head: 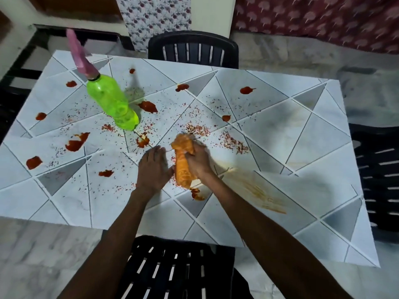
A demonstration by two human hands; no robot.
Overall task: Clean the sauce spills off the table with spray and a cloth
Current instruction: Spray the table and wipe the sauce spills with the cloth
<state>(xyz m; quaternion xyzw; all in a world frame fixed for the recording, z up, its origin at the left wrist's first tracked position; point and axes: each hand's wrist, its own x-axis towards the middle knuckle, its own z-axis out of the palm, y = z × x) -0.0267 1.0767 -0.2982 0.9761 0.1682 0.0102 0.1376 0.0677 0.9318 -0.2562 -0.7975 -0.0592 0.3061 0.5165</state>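
Note:
An orange cloth [183,167], bunched into a roll, lies on the white tiled table [291,134] at its front middle. My right hand [198,160] grips the cloth from the right. My left hand [152,169] rests flat on the table just left of it, fingers apart. A green spray bottle [112,102] with a pink nozzle [78,53] stands at the far left. Several red sauce blobs, such as one [149,106] beside the bottle and one [76,142] at the left, and red flakes cover the table. An orange smear [259,195] streaks the right front.
A black slatted chair [193,50] stands at the far side of the table, another [177,270] at the near side below my arms, and a third [380,180] at the right edge. Marble floor surrounds the table.

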